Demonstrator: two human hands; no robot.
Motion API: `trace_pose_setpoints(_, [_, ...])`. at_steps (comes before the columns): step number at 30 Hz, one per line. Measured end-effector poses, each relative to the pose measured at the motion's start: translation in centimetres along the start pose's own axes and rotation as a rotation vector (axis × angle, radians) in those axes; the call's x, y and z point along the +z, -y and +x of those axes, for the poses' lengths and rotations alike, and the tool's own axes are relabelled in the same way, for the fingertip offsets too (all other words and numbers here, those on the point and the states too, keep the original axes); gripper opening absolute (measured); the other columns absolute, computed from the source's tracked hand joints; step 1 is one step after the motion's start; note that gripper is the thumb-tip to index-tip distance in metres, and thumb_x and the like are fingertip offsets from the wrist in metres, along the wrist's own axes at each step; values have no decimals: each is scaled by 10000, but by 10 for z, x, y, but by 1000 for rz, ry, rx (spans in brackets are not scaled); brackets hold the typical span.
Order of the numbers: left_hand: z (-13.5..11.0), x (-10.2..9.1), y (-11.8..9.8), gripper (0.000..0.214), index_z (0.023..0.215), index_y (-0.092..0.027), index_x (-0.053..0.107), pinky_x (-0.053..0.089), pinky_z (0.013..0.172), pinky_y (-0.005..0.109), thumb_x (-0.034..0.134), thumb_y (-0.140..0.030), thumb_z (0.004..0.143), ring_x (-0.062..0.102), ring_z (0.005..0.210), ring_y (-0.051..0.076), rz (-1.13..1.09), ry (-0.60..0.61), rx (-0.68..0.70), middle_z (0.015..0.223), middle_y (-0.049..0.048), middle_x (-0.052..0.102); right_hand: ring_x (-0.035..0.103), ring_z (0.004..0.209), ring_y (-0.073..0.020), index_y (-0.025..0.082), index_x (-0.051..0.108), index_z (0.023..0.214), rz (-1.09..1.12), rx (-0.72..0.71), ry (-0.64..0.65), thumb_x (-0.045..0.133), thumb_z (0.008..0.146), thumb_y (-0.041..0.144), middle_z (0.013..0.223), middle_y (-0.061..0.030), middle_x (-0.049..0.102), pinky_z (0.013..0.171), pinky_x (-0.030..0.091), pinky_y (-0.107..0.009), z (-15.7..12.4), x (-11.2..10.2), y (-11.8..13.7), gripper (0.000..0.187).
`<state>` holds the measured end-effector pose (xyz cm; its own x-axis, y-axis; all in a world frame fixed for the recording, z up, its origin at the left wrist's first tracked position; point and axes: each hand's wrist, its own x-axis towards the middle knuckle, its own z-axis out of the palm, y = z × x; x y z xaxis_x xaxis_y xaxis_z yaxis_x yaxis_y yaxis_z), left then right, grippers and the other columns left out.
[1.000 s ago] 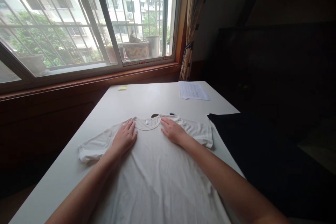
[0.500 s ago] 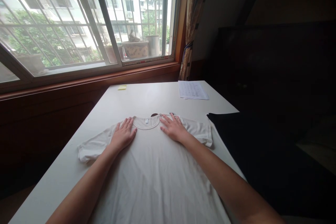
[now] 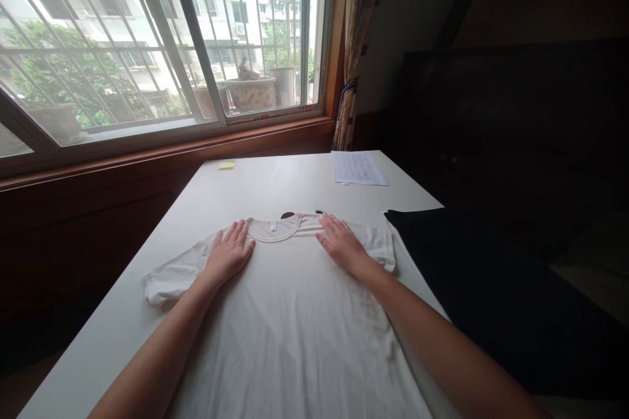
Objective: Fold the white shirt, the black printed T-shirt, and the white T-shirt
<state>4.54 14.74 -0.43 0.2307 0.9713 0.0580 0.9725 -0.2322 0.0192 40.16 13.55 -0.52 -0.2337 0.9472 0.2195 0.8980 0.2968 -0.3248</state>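
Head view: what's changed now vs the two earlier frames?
The right hand has slid outward over the white shirt, from beside the neckline toward the sleeve on its own side. Nothing has been picked up or let go. Unchanged: the left hand flat on the other shoulder, the shirt spread on the table, the papers and yellow note at the far end.

The shirt [image 3: 295, 321] lies on the table [image 3: 275, 186], its collar [image 3: 273, 236] toward the far side. The left hand [image 3: 229, 252] is on it at left of the collar, the right hand [image 3: 344, 245] at right. Farther behind, the small note [image 3: 227, 165] lies left, the paper sheets [image 3: 360, 168] right; beyond the table is the window [image 3: 253, 26]
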Motion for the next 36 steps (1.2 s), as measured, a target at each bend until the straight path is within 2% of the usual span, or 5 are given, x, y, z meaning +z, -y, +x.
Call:
trace_pose_setpoints(6, [1,0,1,669,1652,-227,164,163,1258,542,242,-522,1057,157,1587,248,3,-5,4,1712,51,186,520,1397,-221,140,574,1458,74,202,-148,176,1064,348,1479,-130,586,1201,403,-417,-13,-10,-56,598])
trace_pose_setpoints(13, [0,-1,1,661,1648,-213,189,156,1257,558,240,-511,1060,162,1586,251,-29,-15,13,1709,63,201,333,1520,-285,91,532,1487,-52,169,-35,357,1009,338,1617,-139,412,1268,243,-482,-22,-17,-76,565])
trace_pose_setpoints(26, [-20,-8,-3,647,1607,-124,306,178,1265,538,320,-457,1053,120,1592,278,2,-87,62,1708,118,203,104,1590,-236,193,252,1643,-220,260,172,173,1045,601,1722,-42,157,1282,102,-510,-22,-23,-64,728])
trace_pose_setpoints(30, [-49,-4,23,644,1591,-99,331,225,1243,576,313,-444,1048,175,1580,310,19,-119,12,1688,153,253,97,1591,-232,191,241,1646,-225,263,185,157,1039,611,1724,-41,143,1283,90,-510,-21,-24,-64,743])
trace_pose_setpoints(36, [-90,3,114,599,1538,-165,434,296,1204,593,257,-451,1042,351,1519,302,-98,-106,-67,1607,151,440,109,1589,-235,184,251,1644,-236,259,172,166,1040,597,1722,-44,151,1280,106,-519,-21,-21,-65,736])
